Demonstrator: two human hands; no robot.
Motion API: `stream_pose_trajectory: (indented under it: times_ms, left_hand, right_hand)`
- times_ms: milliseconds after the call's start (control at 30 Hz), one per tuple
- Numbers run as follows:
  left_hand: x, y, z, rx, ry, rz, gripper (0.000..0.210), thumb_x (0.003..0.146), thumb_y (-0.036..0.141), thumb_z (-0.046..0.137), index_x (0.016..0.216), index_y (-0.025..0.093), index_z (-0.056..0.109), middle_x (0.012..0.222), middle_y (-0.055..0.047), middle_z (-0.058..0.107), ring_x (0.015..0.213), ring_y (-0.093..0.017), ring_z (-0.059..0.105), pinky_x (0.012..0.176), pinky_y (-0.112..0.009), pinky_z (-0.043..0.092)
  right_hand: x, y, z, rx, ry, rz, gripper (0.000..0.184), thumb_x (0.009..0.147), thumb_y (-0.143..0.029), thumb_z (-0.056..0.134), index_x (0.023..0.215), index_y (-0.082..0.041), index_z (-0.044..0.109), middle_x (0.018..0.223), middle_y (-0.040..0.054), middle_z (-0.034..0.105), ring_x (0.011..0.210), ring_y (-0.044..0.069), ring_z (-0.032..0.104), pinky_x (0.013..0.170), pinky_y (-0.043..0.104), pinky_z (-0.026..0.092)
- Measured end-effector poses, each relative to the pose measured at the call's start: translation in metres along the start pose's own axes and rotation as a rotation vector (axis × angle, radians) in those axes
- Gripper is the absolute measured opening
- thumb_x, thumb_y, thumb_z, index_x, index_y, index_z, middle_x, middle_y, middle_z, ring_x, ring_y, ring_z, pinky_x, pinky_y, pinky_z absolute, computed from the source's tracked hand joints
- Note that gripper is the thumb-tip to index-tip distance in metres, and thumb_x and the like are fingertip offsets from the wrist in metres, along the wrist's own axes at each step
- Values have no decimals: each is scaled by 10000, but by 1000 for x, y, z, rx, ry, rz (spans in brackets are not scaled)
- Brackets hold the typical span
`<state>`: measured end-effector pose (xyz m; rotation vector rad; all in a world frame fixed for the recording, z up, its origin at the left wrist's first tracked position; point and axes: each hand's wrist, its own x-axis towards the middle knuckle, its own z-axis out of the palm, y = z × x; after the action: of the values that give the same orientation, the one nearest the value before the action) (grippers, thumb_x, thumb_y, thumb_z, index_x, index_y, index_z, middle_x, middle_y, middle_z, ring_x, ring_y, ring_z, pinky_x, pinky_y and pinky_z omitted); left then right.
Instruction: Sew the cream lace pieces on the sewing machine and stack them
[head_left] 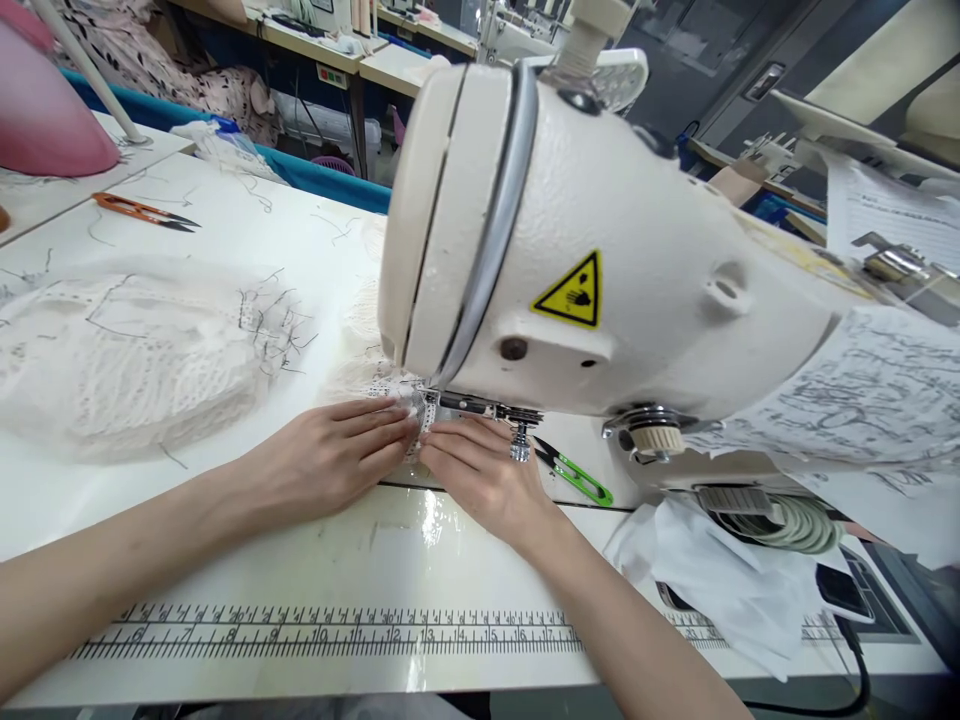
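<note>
My left hand (334, 450) lies flat with fingers stretched, its fingertips on white lace fabric (367, 365) beside the presser foot area of a sewing machine (637, 220). Close to it on the right, my right hand (491, 480) also rests with extended fingers, partly under the machine head. A narrow strip of the lace shows between the two sets of fingertips. The machine head hides the needle and some of the right fingers. Green thread snips (574, 472) lie just right of my right hand.
More white lace (150, 350) with loose dark threads is spread on the left. Orange thread snips (142, 210) lie behind it. A printed ruler (360, 635) runs along the table's front edge. White cloth (720, 570) and a green coil (787, 525) sit at right.
</note>
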<state>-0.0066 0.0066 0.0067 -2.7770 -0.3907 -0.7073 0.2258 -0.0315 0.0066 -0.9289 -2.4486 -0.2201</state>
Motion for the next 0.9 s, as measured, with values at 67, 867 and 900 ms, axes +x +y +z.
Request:
stream_pose_trajectory:
  times_ms: [67,867,900]
  left_hand:
    - [0,-1,0,-8,-8,-13,312,1005,113,418,1057,86,725,1184,-103,742,1118,-249,703,1031,-397,567]
    - [0,2,9,52,-67,-161,327,992,110,409,1103,45,710,1217,-170,714,1127,-288,697,1015,-418,573]
    - [0,2,9,50,-66,-172,340,1002,129,399,1112,41,709,1223,-175,710,1137,-295,691,1019,-427,570]
  right_hand:
    - [1,-2,3,18,18,15,211,980,-76,535,938,-193,704,1008,-17,784,1063,109,682,881,242,534]
    - [0,1,16,38,-47,192,258,950,-52,550,1018,-232,721,1128,-12,765,986,125,709,869,259,563]
    - [0,1,16,48,-49,202,249,950,-59,554,1018,-229,722,1125,-5,764,975,126,711,864,259,563]
